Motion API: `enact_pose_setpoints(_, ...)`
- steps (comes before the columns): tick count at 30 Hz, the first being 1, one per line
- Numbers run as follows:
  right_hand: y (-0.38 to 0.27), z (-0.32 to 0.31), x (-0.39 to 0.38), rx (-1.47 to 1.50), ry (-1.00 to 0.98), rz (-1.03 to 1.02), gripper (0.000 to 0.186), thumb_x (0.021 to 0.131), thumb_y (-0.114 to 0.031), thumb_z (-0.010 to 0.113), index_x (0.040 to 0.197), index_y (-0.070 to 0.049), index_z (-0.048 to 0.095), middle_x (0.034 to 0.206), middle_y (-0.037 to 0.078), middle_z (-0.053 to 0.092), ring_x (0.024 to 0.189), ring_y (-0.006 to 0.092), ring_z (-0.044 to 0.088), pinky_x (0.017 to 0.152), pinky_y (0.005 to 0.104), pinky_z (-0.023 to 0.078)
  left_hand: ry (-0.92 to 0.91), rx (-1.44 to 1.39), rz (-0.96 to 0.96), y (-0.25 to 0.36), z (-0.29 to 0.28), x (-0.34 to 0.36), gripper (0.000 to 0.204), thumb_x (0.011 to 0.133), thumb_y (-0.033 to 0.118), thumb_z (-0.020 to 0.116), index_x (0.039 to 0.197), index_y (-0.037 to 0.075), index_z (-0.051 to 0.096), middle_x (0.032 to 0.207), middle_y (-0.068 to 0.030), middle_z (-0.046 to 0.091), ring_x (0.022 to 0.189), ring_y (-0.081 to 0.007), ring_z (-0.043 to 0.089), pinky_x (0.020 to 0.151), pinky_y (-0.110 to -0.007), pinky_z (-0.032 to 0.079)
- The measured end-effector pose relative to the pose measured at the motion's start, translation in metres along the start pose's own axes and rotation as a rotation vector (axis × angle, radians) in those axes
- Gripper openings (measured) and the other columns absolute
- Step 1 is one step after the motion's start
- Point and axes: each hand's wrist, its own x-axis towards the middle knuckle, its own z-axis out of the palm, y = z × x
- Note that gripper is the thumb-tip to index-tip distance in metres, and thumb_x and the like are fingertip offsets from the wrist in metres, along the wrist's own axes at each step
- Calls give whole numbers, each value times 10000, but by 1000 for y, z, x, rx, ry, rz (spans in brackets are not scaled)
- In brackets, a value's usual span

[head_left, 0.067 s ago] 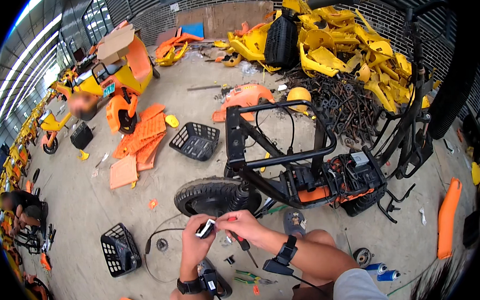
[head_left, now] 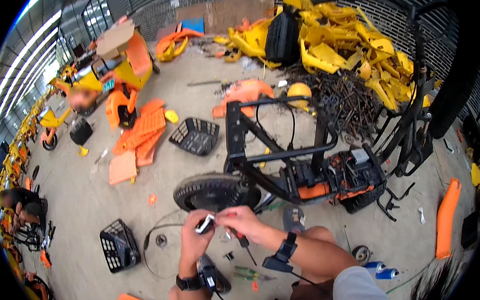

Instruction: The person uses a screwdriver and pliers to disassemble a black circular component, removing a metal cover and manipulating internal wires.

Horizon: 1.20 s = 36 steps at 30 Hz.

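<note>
Little has moved since the earlier frame beyond a slight shift of the view. A black scooter frame (head_left: 233, 125) stands farther off, its treaded tyre (head_left: 184, 193) on the near left; a black plastic basket (head_left: 120, 247) sits left. The right hand (head_left: 244, 220) holds a red-and-black screwdriver (head_left: 243, 241), fingertips pinched just beside the left hand (head_left: 192, 240), which grasps a small black-and-white part (head_left: 206, 223).

Blk/wht part (head_left: 206, 224), red/blk screwdriver (head_left: 242, 241), blk frame (head_left: 233, 130)
</note>
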Motion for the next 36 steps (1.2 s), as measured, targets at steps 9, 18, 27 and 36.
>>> enact_pose_setpoints(9,6,-24,8,113,133,47,150,863,-141,653,957,-31,693,814,38,676,563,66,546,436,232,431,42,-223,-328,-9,2,-7,332,814,-49,655,1138,-11,594,944,-43,667,880,-113,617,810,-255,499)
enact_pose_setpoints(18,41,-34,3,-255,114,58,194,834,-191,693,904,-11,700,730,35,672,507,71,528,406,244,423,141,-42,-223,-19,-8,-7,247,834,-6,703,1054,3,590,939,-67,698,864,-123,653,779,-266,527)
enact_pose_setpoints(27,13,-20,-9,-272,203,-100,450,832,10,577,1277,-21,514,874,61,651,720,103,599,627,262,499,320,-591,-438,8,-21,-5,312,865,66,698,1131,-28,566,856,-127,696,715,-177,666,663,-286,541)
enact_pose_setpoints(36,9,-7,-35,-372,456,-280,291,970,-190,561,1183,6,522,803,90,653,681,117,633,647,267,493,288,-1125,-569,-3,-40,-11,620,959,634,358,1075,53,539,753,-161,644,665,-342,670,632,-423,555)
